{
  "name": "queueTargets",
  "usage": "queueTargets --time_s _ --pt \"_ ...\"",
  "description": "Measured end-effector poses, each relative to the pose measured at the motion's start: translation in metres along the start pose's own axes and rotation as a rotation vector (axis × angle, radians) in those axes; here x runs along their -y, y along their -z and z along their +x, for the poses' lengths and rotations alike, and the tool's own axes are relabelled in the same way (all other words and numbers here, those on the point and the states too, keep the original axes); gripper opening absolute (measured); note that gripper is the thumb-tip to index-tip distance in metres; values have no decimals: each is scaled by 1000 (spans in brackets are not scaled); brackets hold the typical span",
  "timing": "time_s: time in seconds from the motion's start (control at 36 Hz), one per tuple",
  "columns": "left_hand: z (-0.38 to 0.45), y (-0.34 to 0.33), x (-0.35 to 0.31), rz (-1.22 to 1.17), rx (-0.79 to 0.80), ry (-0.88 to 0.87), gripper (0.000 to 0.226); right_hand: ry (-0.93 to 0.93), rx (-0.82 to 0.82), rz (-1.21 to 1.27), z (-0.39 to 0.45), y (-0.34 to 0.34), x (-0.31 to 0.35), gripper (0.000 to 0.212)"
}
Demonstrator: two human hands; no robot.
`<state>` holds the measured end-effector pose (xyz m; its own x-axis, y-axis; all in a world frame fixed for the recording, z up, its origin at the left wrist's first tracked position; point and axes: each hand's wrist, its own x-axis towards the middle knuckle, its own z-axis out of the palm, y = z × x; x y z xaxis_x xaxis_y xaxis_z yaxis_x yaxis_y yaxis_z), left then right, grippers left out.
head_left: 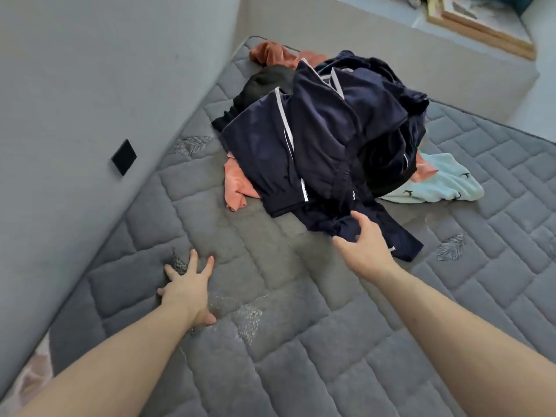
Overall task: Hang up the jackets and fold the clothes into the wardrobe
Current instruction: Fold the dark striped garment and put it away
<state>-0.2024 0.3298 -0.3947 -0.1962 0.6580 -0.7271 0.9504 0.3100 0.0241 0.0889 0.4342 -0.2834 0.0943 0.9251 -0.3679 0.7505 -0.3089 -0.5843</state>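
A heap of clothes lies on the grey quilted mattress point(270, 341). On top are navy garments with white stripes point(325, 130). Under them show an orange garment point(237, 188), a black garment point(264, 82) and a pale blue cloth with small dark marks point(442, 182). My right hand point(365, 248) is at the near edge of the heap, its fingers closing around a fold of the navy garment. My left hand point(188, 287) rests flat on the mattress with spread fingers and holds nothing.
A grey wall with a black square plate point(124, 157) runs along the left of the mattress. A low padded ledge point(391, 49) borders the far side. Wooden picture frames point(481, 28) lie on the floor at the top right.
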Motion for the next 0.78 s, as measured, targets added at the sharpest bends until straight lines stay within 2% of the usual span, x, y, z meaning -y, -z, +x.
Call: queueTargets --time_s 0.25,0.42,0.47,0.58,0.64,0.78 --pt "9 -6 -4 14 -40 27 140 -5 -22 52 78 -16 34 80" --pt "13 -8 -4 9 -57 29 141 -188 -59 341 112 -30 31 103" --pt "13 -9 -5 10 -52 32 141 -202 -109 350 114 -33 31 91" --pt "12 -9 -4 0 -54 25 140 -153 -147 264 97 -35 38 28" --pt "10 -10 -4 0 -66 21 140 -90 -112 243 81 -39 38 9" --pt "8 -9 -4 -3 -79 14 139 -65 -5 229 8 -58 8 19"
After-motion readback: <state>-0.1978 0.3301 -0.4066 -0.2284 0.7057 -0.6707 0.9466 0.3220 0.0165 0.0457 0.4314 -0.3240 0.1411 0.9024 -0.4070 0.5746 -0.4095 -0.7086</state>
